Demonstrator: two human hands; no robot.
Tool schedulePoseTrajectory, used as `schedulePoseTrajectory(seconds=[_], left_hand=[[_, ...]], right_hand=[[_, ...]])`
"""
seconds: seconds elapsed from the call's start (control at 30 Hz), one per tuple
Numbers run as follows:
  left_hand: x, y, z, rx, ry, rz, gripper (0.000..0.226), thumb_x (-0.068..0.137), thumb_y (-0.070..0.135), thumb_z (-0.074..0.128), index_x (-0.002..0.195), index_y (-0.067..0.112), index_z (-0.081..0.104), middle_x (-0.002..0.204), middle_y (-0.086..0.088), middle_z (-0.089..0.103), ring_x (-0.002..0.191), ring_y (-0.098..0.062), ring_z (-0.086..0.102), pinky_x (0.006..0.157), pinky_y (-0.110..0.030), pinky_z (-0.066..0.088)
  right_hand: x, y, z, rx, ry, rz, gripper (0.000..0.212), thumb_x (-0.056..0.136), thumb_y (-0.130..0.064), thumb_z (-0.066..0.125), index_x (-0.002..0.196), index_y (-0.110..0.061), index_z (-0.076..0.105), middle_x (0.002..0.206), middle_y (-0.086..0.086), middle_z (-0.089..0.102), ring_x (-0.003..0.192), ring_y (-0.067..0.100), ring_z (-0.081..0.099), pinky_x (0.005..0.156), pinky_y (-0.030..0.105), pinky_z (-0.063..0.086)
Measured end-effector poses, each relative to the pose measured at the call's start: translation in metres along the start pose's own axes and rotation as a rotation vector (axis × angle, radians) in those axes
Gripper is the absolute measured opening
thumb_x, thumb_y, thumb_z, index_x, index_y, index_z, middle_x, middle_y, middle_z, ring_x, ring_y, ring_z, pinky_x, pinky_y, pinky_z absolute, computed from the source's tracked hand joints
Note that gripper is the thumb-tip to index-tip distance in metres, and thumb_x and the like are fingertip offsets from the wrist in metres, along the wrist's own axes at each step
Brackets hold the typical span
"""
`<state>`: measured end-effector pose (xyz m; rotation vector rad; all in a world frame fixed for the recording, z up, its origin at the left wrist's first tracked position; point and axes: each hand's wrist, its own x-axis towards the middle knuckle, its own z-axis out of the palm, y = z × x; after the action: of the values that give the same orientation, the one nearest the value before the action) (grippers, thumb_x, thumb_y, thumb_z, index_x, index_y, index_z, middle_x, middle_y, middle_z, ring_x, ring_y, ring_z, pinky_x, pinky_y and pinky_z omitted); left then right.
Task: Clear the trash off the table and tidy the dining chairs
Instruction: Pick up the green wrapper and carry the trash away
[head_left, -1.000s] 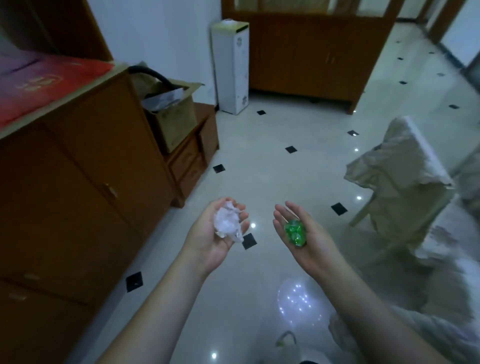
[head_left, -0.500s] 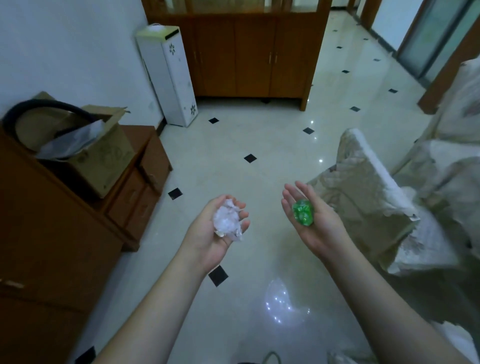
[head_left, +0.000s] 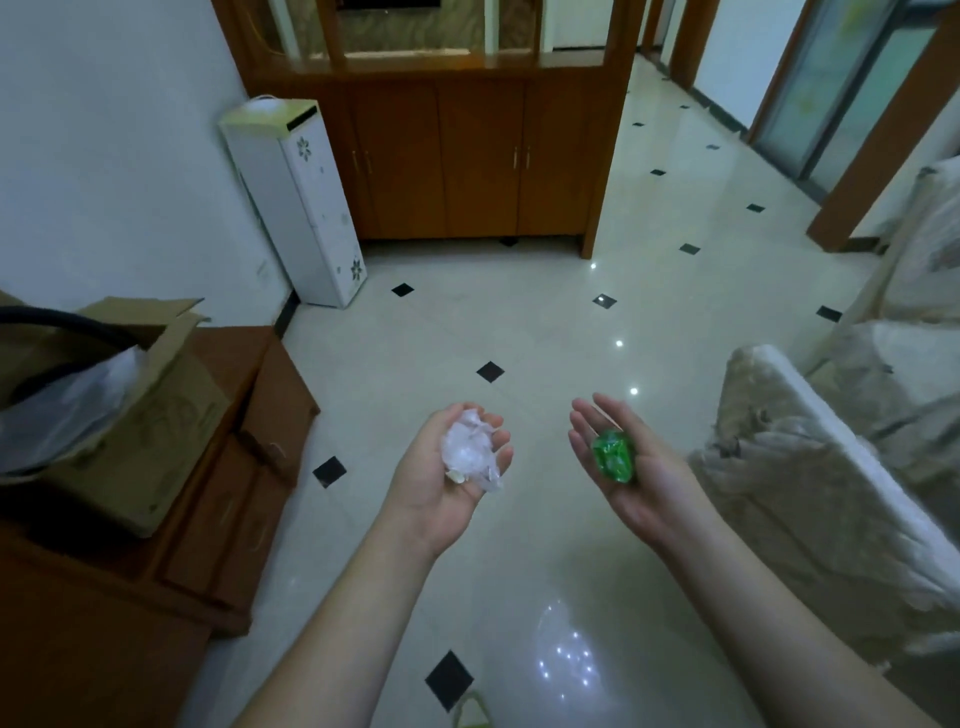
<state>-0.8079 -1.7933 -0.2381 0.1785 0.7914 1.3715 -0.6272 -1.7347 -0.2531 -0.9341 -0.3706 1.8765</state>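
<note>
A glossy cream tiled floor (head_left: 519, 322) with small black diamond insets fills the room. A tall white floral-patterned appliance (head_left: 298, 200) stands against the white wall, beside a brown wooden partition cabinet (head_left: 467, 161). At left, an open cardboard box (head_left: 156, 410) sits on a low brown wooden drawer unit (head_left: 244, 467).

Head camera looks forward-down over tiled floor (head_left: 405, 395).

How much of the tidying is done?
Some trash looks collected: the left hand cradles a crumpled white wad, and the right hand carries a green wrapper on its open palm. Left to do: binning both; no bin shows. The cloth-covered chairs still need checking.
</note>
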Motion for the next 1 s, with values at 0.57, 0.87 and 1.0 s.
schedulePoseTrajectory(seconds=[0.57,0.87,1.0], left_hand=[[0.281,0.069,0.083,0.152,-0.174,-0.221,0.005,0.086,0.016,0.056,0.081,0.014,0.057,0.072,-0.001,0.058,0.054,-0.015,0.057,0.047,-0.024,0.051],[0.427,0.087,0.173,0.211,-0.190,-0.276,0.019,0.092,0.018,0.047,0.073,0.017,0.048,0.067,0.003,0.043,0.053,-0.012,0.045,0.049,-0.020,0.041],[0.480,0.091,0.204,0.216,-0.115,-0.246,0.011,0.078,0.019,0.063,0.076,0.012,0.055,0.075,-0.003,0.057,0.059,-0.017,0.058,0.053,-0.025,0.052]], right_hand=[[0.213,-0.107,0.030,0.128,0.154,-0.128,0.028,0.091,-0.017,0.062,0.115,-0.003,0.062,0.109,0.015,0.071,0.104,0.024,0.068,0.091,0.036,0.054],[0.345,-0.242,0.037,0.195,0.121,-0.174,0.028,0.091,-0.020,0.063,0.113,-0.004,0.062,0.109,0.013,0.071,0.103,0.022,0.068,0.091,0.034,0.054],[0.391,-0.277,0.041,0.218,0.120,-0.186,0.027,0.093,-0.022,0.060,0.113,-0.004,0.062,0.109,0.012,0.071,0.102,0.021,0.068,0.090,0.033,0.054]])
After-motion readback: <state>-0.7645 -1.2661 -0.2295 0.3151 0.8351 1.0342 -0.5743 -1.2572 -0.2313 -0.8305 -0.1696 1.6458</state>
